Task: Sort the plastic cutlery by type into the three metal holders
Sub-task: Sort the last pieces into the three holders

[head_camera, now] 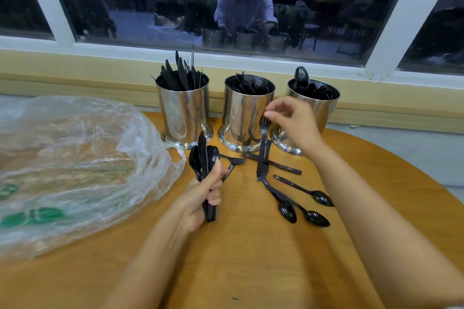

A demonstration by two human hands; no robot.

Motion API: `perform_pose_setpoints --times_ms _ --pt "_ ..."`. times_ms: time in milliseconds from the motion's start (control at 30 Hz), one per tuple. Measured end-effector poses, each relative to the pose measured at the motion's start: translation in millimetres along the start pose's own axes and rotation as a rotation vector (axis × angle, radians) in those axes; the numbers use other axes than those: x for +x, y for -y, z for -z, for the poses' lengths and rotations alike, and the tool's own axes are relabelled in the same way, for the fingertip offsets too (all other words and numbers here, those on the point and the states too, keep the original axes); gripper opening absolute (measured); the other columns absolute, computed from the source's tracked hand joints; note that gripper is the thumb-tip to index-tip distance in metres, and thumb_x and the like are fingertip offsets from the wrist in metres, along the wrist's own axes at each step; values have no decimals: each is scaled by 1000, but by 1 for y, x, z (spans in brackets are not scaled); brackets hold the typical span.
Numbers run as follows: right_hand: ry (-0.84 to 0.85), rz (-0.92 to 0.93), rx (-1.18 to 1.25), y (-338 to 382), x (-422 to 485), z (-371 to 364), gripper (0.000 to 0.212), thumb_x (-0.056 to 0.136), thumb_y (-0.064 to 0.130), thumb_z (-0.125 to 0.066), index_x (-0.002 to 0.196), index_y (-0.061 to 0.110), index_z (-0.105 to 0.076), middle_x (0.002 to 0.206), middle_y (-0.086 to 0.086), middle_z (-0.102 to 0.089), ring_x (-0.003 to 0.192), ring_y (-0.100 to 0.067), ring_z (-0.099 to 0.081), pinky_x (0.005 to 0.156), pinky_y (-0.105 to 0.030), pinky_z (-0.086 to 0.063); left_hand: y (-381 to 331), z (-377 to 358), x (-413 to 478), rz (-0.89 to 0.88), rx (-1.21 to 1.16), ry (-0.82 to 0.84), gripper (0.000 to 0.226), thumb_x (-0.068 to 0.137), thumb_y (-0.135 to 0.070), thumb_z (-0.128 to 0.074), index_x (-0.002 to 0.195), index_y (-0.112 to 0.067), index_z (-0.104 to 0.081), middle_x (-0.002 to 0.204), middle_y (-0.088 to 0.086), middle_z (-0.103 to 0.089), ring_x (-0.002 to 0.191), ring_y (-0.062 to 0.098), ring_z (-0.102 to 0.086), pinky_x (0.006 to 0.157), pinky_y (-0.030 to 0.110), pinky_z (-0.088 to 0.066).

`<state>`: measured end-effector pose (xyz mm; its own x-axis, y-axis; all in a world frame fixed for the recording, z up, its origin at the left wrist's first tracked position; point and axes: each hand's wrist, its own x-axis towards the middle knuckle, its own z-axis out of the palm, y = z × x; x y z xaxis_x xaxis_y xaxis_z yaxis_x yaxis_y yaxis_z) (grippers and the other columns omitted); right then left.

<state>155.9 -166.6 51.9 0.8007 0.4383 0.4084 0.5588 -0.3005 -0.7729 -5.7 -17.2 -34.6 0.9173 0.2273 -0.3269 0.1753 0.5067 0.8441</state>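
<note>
Three shiny metal holders stand in a row by the window. The left holder (185, 113) has black knives, the middle holder (244, 113) has forks, the right holder (319, 105) has spoons. My left hand (203, 193) grips a bundle of black cutlery (204, 158), spoons and a knife pointing up. My right hand (291, 118) pinches a black fork (263, 143) by its tines, hanging it handle-down in front of the middle and right holders. Loose on the table lie three spoons (313, 216), a fork (232, 164) and a knife (276, 164).
A crumpled clear plastic bag (75, 163) with green print covers the left of the round wooden table (251, 258). The window sill and wall run just behind the holders. The table's curved edge falls away at the right.
</note>
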Motion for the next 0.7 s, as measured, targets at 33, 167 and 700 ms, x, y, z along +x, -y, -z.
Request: perform_pose_setpoints --times_ms 33,167,700 --pt "-11 -5 108 10 0 2 17 87 11 -68 84 27 -63 85 9 -66 75 4 -59 73 -15 -50 0 1 1 -10 6 -20 64 68 -56 -67 111 -8 -60 59 -10 -31 46 2 -27 42 15 -25" --pt "220 -65 199 32 -12 -24 8 85 12 -72 88 19 -69 84 4 -71 74 0 -64 67 -13 -50 -2 5 3 -34 -31 9 81 60 -67 -65 114 -7 -58 64 -7 -31 49 4 -26 43 16 -28" --pt "300 -158 -497 -48 -9 -113 31 90 24 -68 119 15 -67 109 -4 -68 100 -17 -60 92 -35 -50 -6 37 6 -50 -257 8 21 100 -24 -48 104 -6 -58 63 -3 -41 47 4 -35 44 16 -35"
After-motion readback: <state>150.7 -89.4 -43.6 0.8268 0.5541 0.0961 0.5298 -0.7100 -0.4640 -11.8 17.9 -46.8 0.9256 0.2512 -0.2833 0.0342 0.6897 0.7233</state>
